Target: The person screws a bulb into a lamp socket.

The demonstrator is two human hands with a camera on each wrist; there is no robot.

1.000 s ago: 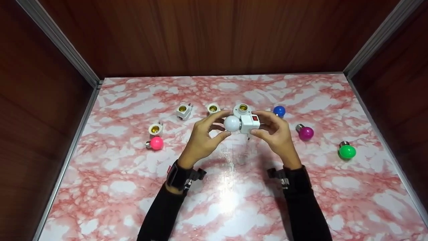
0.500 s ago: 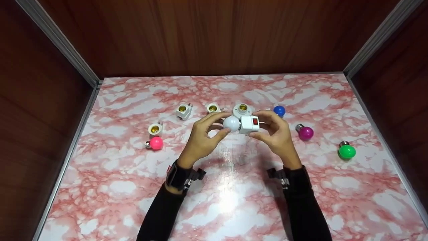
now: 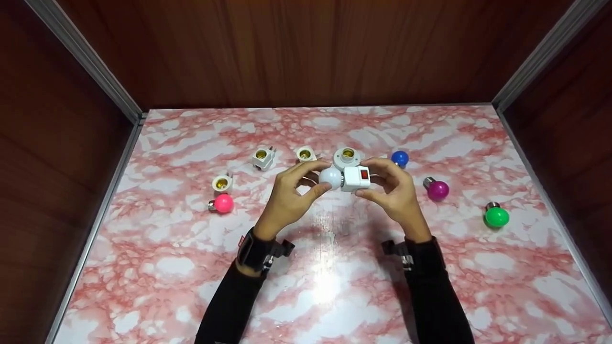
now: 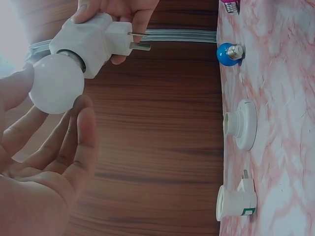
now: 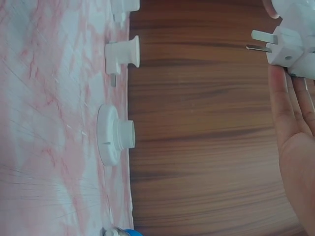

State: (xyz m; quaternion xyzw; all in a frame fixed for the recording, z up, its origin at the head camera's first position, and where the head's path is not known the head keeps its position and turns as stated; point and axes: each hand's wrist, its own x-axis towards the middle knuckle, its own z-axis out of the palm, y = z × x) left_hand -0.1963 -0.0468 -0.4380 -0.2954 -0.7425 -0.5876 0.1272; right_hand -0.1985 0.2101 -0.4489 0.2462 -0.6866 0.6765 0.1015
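Above the table, my left hand (image 3: 291, 198) pinches a white light bulb (image 3: 331, 177) between thumb and fingers. My right hand (image 3: 393, 188) grips a white plug-in lamp socket (image 3: 352, 178) with a red switch (image 3: 365, 174) on it. The bulb's metal base sits in the mouth of the socket, with a little of it showing in the left wrist view. Flat plug prongs (image 4: 140, 46) stick out from the socket's side. In the right wrist view the socket (image 5: 290, 46) is partly cut off by the frame's edge.
Behind my hands stand a round-base socket (image 3: 347, 156) and a plug socket (image 3: 305, 154). Two more sockets (image 3: 264, 157) (image 3: 223, 183) lie left, near a pink bulb (image 3: 224, 203). Blue (image 3: 399, 158), purple (image 3: 437, 190) and green (image 3: 497, 217) bulbs lie right. Wood panels enclose the table.
The socket has turned in my right hand, so its red switch faces up more. My left thumb has moved further onto the white bulb. Things on the table stay put.
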